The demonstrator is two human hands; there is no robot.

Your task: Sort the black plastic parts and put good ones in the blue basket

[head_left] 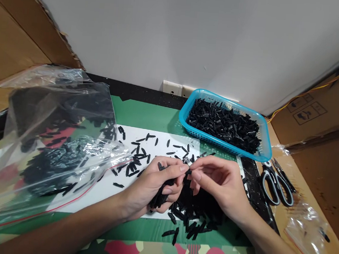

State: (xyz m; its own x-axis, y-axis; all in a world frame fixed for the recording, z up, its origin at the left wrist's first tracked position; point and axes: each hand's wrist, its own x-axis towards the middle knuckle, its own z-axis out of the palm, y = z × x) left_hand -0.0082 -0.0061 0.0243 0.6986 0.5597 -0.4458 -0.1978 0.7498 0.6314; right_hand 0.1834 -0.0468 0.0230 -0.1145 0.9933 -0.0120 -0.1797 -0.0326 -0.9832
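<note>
My left hand (160, 184) is closed around several small black strips (160, 197), with its thumb tip and forefinger meeting near the centre. Close against it, my right hand (221, 182) pinches one small black piece (188, 172) between thumb and fingers. What the piece is made of I cannot tell. Below the hands lies a dark pile of black strips (199, 205), partly covered by my right hand. More loose strips (136, 159) are scattered on a white sheet (90, 199) to the left.
A blue plastic basket (184, 122) full of black pieces stands at the back right. Scissors (276, 187) lie right of it, above a small clear bag (307, 232). A large clear zip bag (64, 161) covers the left side. Cardboard (326, 114) and a wall (178, 36) enclose the table.
</note>
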